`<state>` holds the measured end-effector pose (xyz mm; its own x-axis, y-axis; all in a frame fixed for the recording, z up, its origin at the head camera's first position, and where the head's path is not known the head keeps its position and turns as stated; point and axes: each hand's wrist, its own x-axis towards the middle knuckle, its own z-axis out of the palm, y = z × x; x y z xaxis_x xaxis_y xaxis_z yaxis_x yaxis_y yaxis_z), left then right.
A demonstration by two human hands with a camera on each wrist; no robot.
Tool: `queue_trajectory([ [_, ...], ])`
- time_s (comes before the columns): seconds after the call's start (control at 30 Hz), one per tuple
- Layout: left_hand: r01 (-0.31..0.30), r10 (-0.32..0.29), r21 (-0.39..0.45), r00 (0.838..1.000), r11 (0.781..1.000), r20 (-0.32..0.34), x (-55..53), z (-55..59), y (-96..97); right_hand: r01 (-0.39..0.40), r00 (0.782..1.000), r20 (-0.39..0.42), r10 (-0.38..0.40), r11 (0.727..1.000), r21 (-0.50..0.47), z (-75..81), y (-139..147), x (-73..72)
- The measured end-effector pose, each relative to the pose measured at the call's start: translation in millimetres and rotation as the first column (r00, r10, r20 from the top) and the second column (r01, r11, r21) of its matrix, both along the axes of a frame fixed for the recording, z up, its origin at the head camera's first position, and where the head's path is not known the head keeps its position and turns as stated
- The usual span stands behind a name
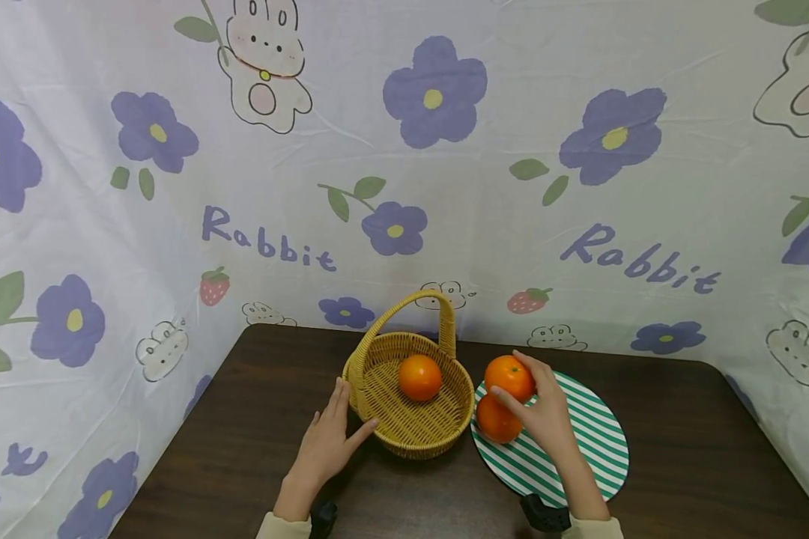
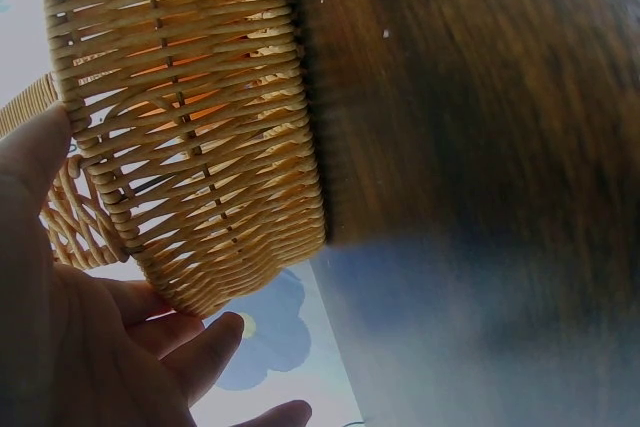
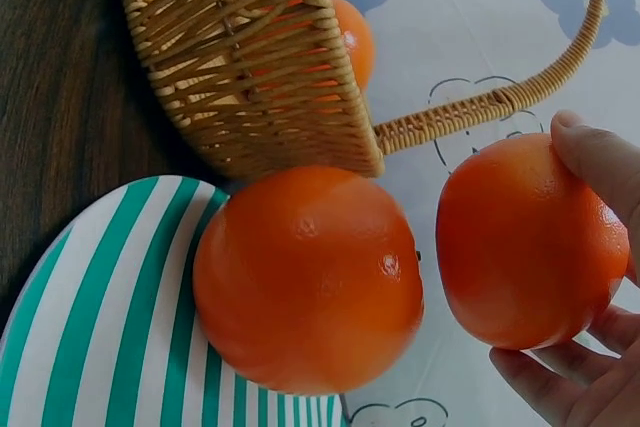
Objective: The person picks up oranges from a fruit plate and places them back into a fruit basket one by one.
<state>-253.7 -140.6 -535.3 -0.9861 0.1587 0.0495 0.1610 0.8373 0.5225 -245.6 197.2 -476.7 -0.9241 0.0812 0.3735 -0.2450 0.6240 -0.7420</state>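
Observation:
My right hand [image 1: 549, 415] pinches a glossy orange [image 3: 530, 242] between thumb and fingers. That fruit is raised just above a second orange [image 3: 310, 282], and a gap separates the two in the right wrist view. The lower one sits on a round green-and-white striped mat [image 1: 596, 442]. A woven basket [image 1: 414, 449] with a tall arched handle stands left of the mat, a third orange [image 1: 419, 378] lying inside. My left hand [image 1: 326, 445] rests against the basket's left side, thumb at the rim and fingers spread along the outer wicker [image 2: 200, 187].
Everything stands on a dark wooden table [image 1: 243, 442]. Behind it hangs a white cloth [image 1: 485, 209] printed with purple flowers, rabbits and lettering. The basket handle [image 1: 448, 322] arches above the basket's far side.

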Motion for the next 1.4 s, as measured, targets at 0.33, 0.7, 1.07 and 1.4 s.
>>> queue_trajectory([
  [0.33, 0.001, -0.001, -0.001, 1.000, 1.000, -0.005, -0.2, 1.3, -0.2, -0.025, 1.000, -0.015, 0.025, 1.000, -0.001, 1.9, -6.2, -1.7],
  [0.7, 0.003, -0.003, 0.006, 1.000, 1.000, -0.004, 1.0, 2.7, 0.1, -0.047, 0.998, -0.031, 0.046, 0.999, -0.013, 4.7, -12.9, -3.9],
  [1.07, 0.000, 0.000, -0.002, 1.000, 1.000, 0.004, -0.4, -0.2, 0.8, -0.058, 0.998, -0.010, 0.058, 0.998, -0.031, 7.7, -23.4, -3.7],
  [1.4, 0.000, 0.000, -0.006, 1.000, 1.000, 0.009, 0.5, -0.5, -0.1, -0.098, 0.995, -0.025, 0.097, 0.995, -0.024, 6.4, -34.5, -5.0],
])
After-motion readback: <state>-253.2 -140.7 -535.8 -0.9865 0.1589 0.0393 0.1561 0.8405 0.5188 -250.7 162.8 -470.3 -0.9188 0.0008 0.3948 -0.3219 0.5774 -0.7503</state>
